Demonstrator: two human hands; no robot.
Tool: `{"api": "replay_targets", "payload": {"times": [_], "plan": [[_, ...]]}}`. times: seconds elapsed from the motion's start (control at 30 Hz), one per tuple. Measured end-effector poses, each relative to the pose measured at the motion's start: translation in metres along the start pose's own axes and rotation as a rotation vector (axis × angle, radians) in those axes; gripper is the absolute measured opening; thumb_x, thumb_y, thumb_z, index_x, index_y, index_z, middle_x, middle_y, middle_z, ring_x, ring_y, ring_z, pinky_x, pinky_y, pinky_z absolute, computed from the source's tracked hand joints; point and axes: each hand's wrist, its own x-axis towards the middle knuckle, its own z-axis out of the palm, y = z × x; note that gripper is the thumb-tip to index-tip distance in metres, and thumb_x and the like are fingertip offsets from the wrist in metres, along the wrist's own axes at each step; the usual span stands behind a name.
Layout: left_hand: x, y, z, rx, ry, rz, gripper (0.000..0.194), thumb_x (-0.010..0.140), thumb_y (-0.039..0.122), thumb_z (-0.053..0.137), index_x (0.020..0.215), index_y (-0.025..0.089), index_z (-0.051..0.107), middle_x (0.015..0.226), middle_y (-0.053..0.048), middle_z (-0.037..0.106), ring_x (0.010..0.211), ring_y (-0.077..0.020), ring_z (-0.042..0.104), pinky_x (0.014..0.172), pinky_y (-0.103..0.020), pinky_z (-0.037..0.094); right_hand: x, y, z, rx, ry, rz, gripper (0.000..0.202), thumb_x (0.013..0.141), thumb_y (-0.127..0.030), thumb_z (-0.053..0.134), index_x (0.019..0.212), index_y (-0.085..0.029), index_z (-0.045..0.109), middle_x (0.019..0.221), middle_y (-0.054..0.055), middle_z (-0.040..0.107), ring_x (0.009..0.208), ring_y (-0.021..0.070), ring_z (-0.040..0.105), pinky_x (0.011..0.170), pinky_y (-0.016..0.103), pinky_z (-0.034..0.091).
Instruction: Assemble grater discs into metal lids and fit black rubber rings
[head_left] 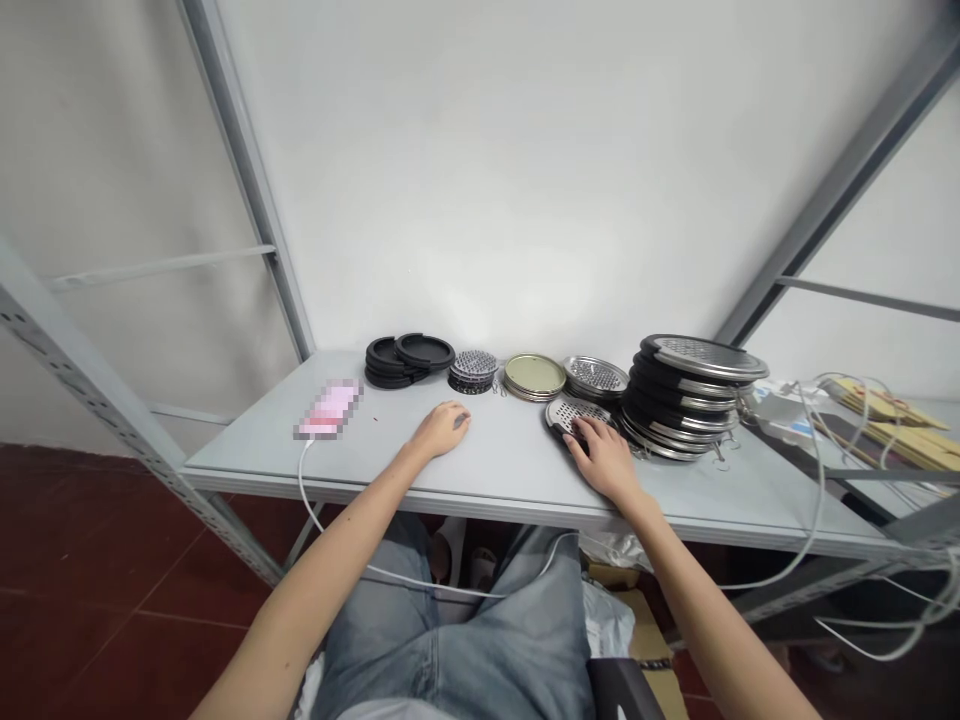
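Observation:
My right hand (606, 462) lies with spread fingers on the near edge of a round metal grater (574, 412) with a black rim. Part of that grater is hidden under the fingers. My left hand (441, 430) rests on the grey table, its fingers curled in, with a small dark patch between thumb and fingers that I cannot make out. Behind the hands, in a row, are black round rims (409, 360), a pile of perforated discs (473, 368), greenish round plates (535, 376) and more metal graters (595, 377).
A tall stack of black-rimmed round graters (686, 400) stands right of my right hand. A blurred pink phone (330, 408) with a white cable (304, 480) lies at left. Metal shelf posts (247, 170) flank the table (487, 470). Yellow packets (907, 430) lie at far right.

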Motion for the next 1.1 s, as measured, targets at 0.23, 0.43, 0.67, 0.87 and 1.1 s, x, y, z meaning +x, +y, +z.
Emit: {"api": "replay_targets", "payload": {"times": [0.23, 0.43, 0.67, 0.87, 1.1], "plan": [[0.000, -0.003, 0.001, -0.020, 0.001, -0.009, 0.020, 0.089, 0.019, 0.052, 0.097, 0.016, 0.070, 0.103, -0.008, 0.071, 0.101, -0.0225, 0.064, 0.095, -0.035, 0.049, 0.000, -0.004, 0.000, -0.018, 0.020, 0.015, 0.045, 0.096, -0.043, 0.040, 0.125, -0.015, 0.059, 0.131, 0.014, 0.060, 0.119, 0.0305, 0.053, 0.098, 0.045, 0.043], [0.000, -0.003, 0.001, -0.026, 0.016, -0.038, 0.021, 0.089, 0.018, 0.051, 0.097, 0.015, 0.070, 0.105, -0.009, 0.070, 0.101, -0.0219, 0.064, 0.096, -0.034, 0.049, -0.002, -0.008, -0.005, 0.060, 0.081, -0.015, 0.044, 0.094, -0.041, 0.042, 0.121, -0.013, 0.061, 0.128, 0.016, 0.060, 0.120, 0.0323, 0.052, 0.100, 0.049, 0.041], [0.000, -0.001, 0.000, 0.007, 0.029, -0.069, 0.020, 0.089, 0.018, 0.051, 0.095, 0.016, 0.071, 0.102, -0.008, 0.070, 0.100, -0.0222, 0.064, 0.096, -0.035, 0.049, 0.025, -0.060, -0.009, 0.429, 0.071, -0.257, 0.037, 0.093, -0.035, 0.043, 0.119, -0.019, 0.064, 0.125, 0.014, 0.061, 0.119, 0.0277, 0.055, 0.104, 0.046, 0.042], [-0.001, 0.001, 0.001, 0.061, 0.013, -0.061, 0.022, 0.089, 0.019, 0.052, 0.100, 0.014, 0.071, 0.107, -0.010, 0.071, 0.105, -0.0242, 0.064, 0.099, -0.036, 0.047, 0.066, -0.091, 0.030, 0.421, -0.043, -0.302, 0.036, 0.089, -0.028, 0.048, 0.120, -0.017, 0.063, 0.128, 0.013, 0.061, 0.121, 0.0266, 0.053, 0.106, 0.042, 0.040], [-0.002, 0.005, 0.000, 0.168, -0.088, -0.018, 0.035, 0.092, 0.028, 0.051, 0.117, 0.011, 0.068, 0.134, -0.016, 0.059, 0.127, -0.0274, 0.054, 0.111, -0.038, 0.039, 0.066, -0.085, 0.046, 0.445, -0.120, -0.250, 0.032, 0.089, -0.024, 0.049, 0.114, -0.015, 0.066, 0.122, 0.013, 0.065, 0.116, 0.0251, 0.057, 0.103, 0.039, 0.042]]}}
